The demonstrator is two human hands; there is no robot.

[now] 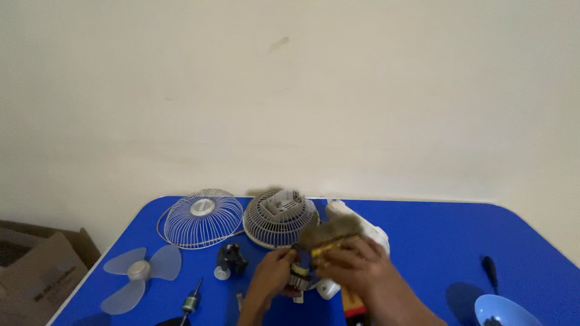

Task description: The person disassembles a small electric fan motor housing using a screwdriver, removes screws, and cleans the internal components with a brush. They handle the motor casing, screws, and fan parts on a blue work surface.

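Observation:
Both hands meet over the blue table (pixel 435 235) near its front edge. My left hand (pixel 272 274) grips a small fan motor (pixel 300 271) with metal core and coloured wires from the left. My right hand (pixel 356 265) holds a brush with brown bristles and a yellow band (pixel 331 235) against the motor's top. The brush is blurred. A white fan body (pixel 362 223) lies just behind the hands.
Two white wire fan guards (pixel 203 218) (pixel 279 217) lie at the back. A translucent fan blade (pixel 138 273) is at the left, a small black part (pixel 231 258) and a rotor shaft (pixel 192 300) nearby. A screwdriver (pixel 490 271) and blue bowl (pixel 504 311) sit right. Cardboard boxes (pixel 36 271) stand left.

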